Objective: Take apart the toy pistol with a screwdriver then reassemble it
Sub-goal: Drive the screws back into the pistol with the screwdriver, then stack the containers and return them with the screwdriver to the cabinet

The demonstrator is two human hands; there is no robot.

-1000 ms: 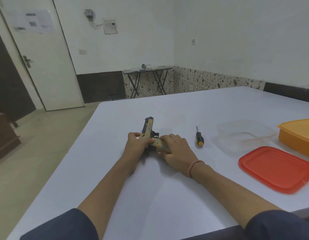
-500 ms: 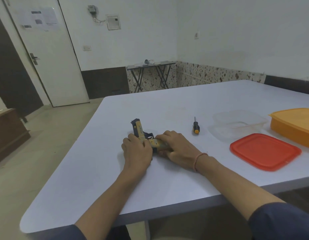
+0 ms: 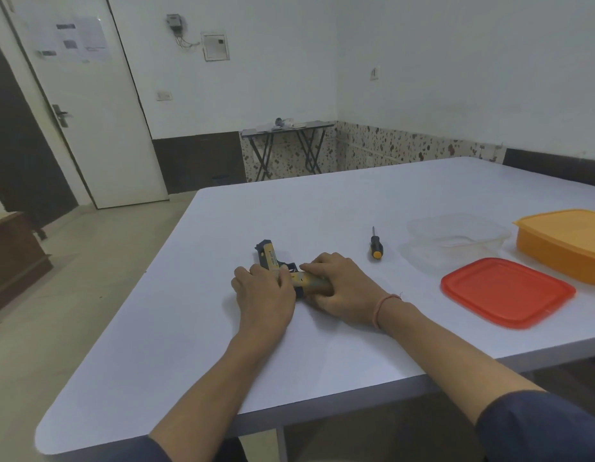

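Near the middle of the worktop (image 3: 289, 211), the pistol (image 3: 269, 256) lies flat, left hand (image 3: 266, 295) curling its fingers over the barrel, right hand (image 3: 346, 288) gripping the handle; it looks light, stiff, slick plastic, best pinned at both ends while the nearby screwdriver (image 3: 376, 245) works the screws.

1 head camera (wide-angle), forward-down

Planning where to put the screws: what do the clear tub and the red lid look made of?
The clear tub looks like thin translucent plastic, slightly cloudy; the table shows through. The red lid looks like opaque plastic, smooth with a soft sheen and a moulded raised rim.
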